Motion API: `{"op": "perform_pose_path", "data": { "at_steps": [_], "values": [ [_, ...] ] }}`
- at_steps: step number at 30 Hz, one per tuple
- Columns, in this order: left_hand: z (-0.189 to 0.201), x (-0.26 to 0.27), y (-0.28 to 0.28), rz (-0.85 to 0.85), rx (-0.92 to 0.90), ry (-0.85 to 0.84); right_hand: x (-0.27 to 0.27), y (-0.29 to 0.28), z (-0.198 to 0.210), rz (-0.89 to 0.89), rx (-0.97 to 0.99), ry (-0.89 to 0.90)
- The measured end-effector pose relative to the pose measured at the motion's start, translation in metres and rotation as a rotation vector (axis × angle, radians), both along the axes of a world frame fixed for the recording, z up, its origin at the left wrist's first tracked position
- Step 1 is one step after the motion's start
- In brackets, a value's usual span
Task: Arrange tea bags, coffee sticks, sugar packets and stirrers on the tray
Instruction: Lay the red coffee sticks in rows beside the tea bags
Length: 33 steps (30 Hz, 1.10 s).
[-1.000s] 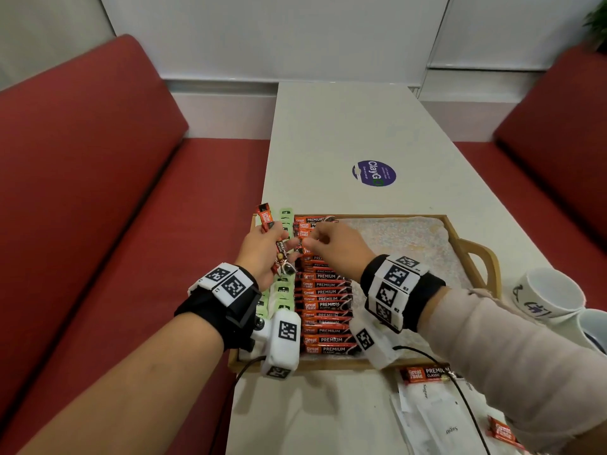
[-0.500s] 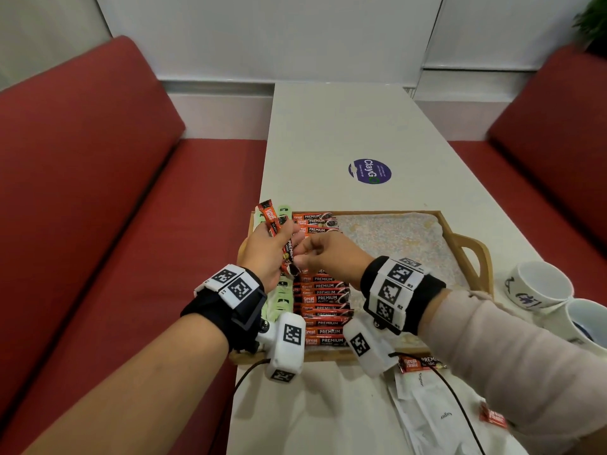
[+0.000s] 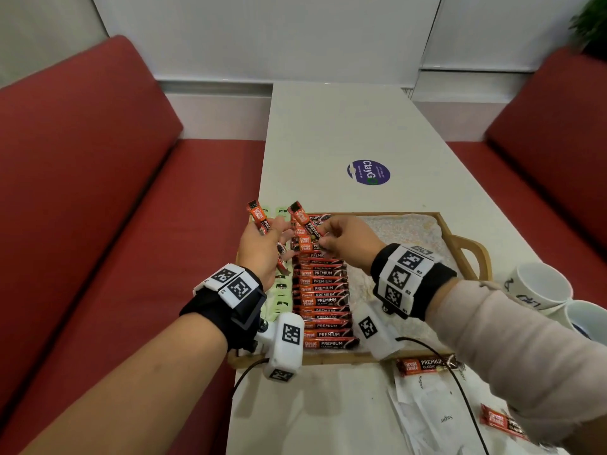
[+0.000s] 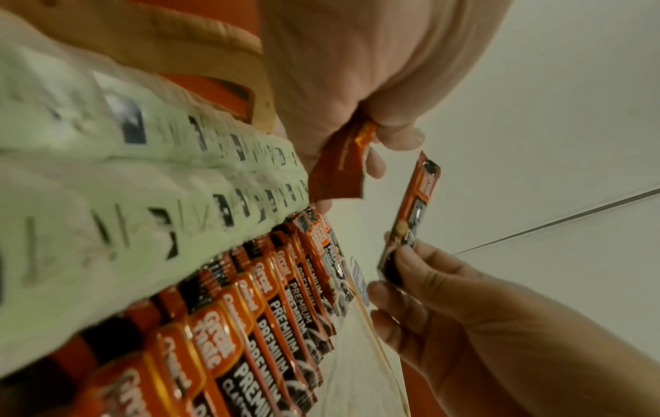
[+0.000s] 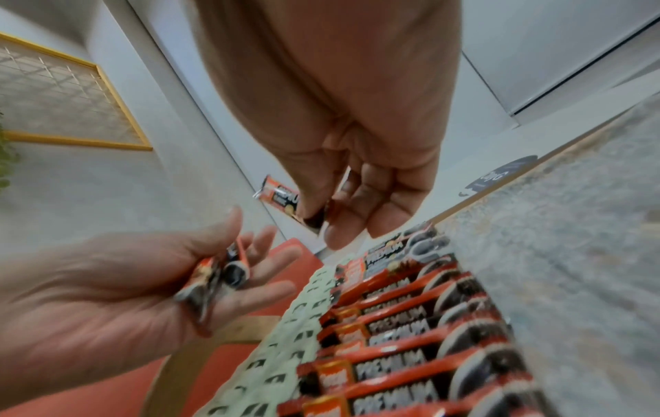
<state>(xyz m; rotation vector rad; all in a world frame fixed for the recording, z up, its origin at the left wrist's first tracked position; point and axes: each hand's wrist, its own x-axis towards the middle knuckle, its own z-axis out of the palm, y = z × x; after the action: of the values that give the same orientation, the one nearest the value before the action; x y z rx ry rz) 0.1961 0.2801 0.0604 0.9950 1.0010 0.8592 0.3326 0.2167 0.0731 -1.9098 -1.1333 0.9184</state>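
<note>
Sticks of coffee, glossy orange-and-black foil sachets, are lying side by side in one long column (image 3: 323, 300) on the wooden tray (image 3: 466, 239), roughly fifteen of them, though overlaps are blurring the exact count. A column of pale green tea bags (image 3: 283, 292) is lying just left of it, too hidden to count. The left hand (image 3: 259, 249) is gripping a small bunch of sticks (image 3: 261, 218), seemingly two or three, above the tray's far left corner. The right hand (image 3: 348, 239) is pinching a single stick (image 3: 305, 221) by its lower end, tilted, held apart from the bunch. Two loose sticks and several flat white paper sugar packets (image 3: 433, 405) are lying on the white table (image 3: 345, 126), beside two white mugs (image 3: 542, 287).
</note>
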Motion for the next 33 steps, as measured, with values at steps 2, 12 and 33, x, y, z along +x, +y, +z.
{"op": "perform_pose_path", "data": {
  "at_steps": [2,12,33],
  "values": [
    [0.000,-0.003,0.003,0.018,0.006,0.008,0.008,0.000,0.001,0.004,-0.013,-0.118],
    [-0.001,-0.006,0.006,0.040,-0.012,0.020,0.021,-0.001,-0.010,0.072,-0.117,-0.470],
    [-0.002,-0.007,0.004,-0.002,-0.126,-0.030,0.015,0.003,-0.014,0.102,-0.138,-0.547]
  ]
}}
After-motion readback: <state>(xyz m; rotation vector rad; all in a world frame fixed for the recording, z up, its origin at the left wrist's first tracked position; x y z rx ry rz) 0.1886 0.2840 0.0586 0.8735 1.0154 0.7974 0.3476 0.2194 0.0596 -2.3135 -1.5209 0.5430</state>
